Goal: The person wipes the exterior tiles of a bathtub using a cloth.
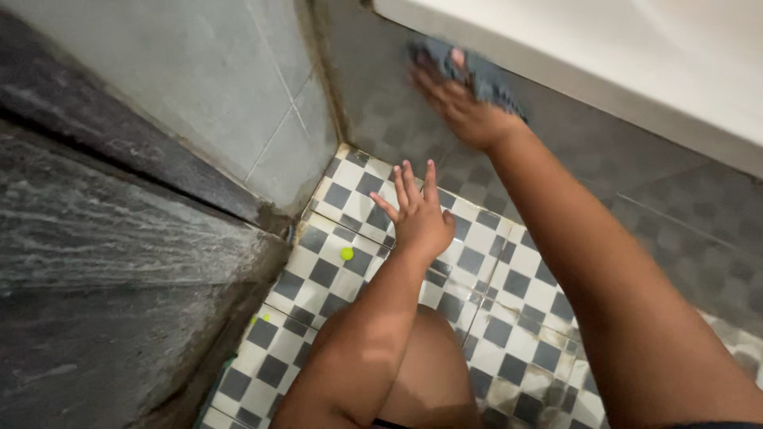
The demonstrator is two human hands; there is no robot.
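Right hand presses a cloth to the wall; left hand hangs open above the floor.

The right hand (465, 107) lies flat with its palm on a grey-blue cloth (469, 71), a crumpled, soft-looking rag bunched under the fingers against the dim checkered wall (604, 151) just below a smooth white ledge (604, 48). The left hand (417, 214) is well apart from the cloth, lower down, fingers spread and straight, holding nothing, above the checkered floor (509, 310) of small black and white squares with grimy joints. A small round yellow-green spot (346, 253) sits on the floor near this hand. Pale grey wall tiles (238, 87) meet the corner.
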